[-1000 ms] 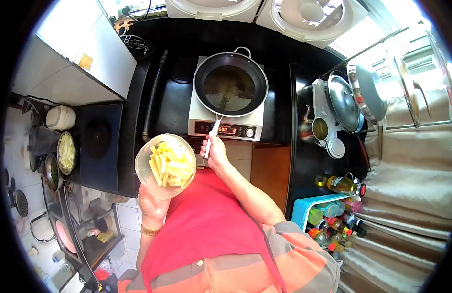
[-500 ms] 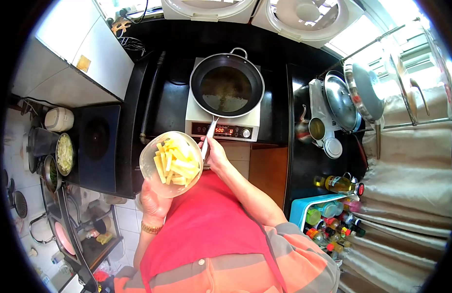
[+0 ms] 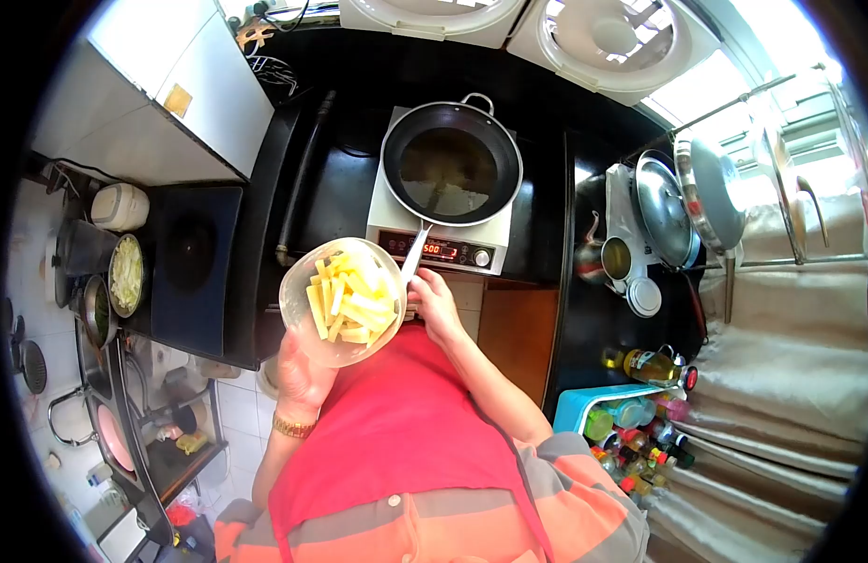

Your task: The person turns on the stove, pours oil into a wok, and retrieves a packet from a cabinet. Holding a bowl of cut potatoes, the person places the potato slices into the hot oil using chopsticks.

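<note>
My left hand (image 3: 303,375) holds a translucent bowl (image 3: 291,298) of pale yellow strips (image 3: 354,300) from its lower left side. Just right of the bowl, my right hand (image 3: 436,305) is beside the lower end of the pan handle (image 3: 415,253), its fingers loosely bent and apart, apparently not wrapped round it. The black frying pan (image 3: 450,164), with a shallow layer of liquid in it, sits on a white induction cooker (image 3: 495,239) whose red display is lit.
At right are a small pot (image 3: 616,258), a lid (image 3: 643,296), an oil bottle (image 3: 650,364) and a blue bin (image 3: 570,413) of bottles. Lids and pans hang on a rack (image 3: 781,263). A bowl of chopped pale vegetable (image 3: 126,277) stands at left.
The whole view has shifted slightly. My right hand has slid down off the pan handle and loosened. The bowl remains in my left hand, close to the handle.
</note>
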The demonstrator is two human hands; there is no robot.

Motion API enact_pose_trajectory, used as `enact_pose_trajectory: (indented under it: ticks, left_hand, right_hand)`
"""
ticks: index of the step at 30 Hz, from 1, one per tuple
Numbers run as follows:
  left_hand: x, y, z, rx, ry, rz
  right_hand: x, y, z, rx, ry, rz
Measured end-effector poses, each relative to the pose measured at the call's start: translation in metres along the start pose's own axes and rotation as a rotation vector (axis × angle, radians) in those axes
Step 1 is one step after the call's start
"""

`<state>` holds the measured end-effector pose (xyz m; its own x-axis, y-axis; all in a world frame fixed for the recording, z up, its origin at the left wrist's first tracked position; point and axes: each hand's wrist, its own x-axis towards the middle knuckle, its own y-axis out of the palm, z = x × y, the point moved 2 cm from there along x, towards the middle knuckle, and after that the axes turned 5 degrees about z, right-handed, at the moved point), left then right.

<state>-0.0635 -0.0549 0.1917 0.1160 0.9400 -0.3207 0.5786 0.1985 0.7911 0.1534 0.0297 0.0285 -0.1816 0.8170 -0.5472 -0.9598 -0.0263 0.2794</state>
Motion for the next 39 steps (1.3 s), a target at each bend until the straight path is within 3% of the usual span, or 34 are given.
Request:
enact_pose_trajectory:
  ticks: [4, 6, 9, 13, 18, 24, 28, 39]
  left_hand:
    - [0.005, 0.009, -0.003, -0.027, 0.026, 0.033]
    - [0.009, 0.011, -0.002, -0.042, 0.005, 0.051]
    - [0.013, 0.003, 0.004, -0.097, -0.035, 0.027]
    - [0.017, 0.007, 0.005, -0.104, -0.048, 0.059]
    - [0.02, 0.004, 0.006, -0.017, -0.036, 0.075]
    - [0.015, 0.013, -0.003, -0.086, -0.038, 0.046]
    - [0.014, 0.011, -0.005, -0.087, -0.046, 0.058]
    - [0.01, 0.008, -0.006, -0.121, -0.08, 0.07]
  right_hand:
    - [-0.036, -0.015, 0.016, -0.012, -0.084, 0.016]
    - [-0.058, 0.002, 0.041, 0.124, -0.072, 0.347]
    - [-0.08, 0.032, 0.067, 0.428, -0.023, 0.467]
    - [-0.07, 0.029, 0.044, 0.565, -0.035, 0.486]
    - [-0.075, 0.035, 0.058, 0.524, -0.127, 0.499]
    - [-0.078, 0.035, 0.064, 0.42, -0.096, 0.589]
    - [-0.069, 0.034, 0.056, 0.299, -0.111, 0.571]
    - [-0.059, 0.055, 0.064, 0.44, -0.235, 0.512]
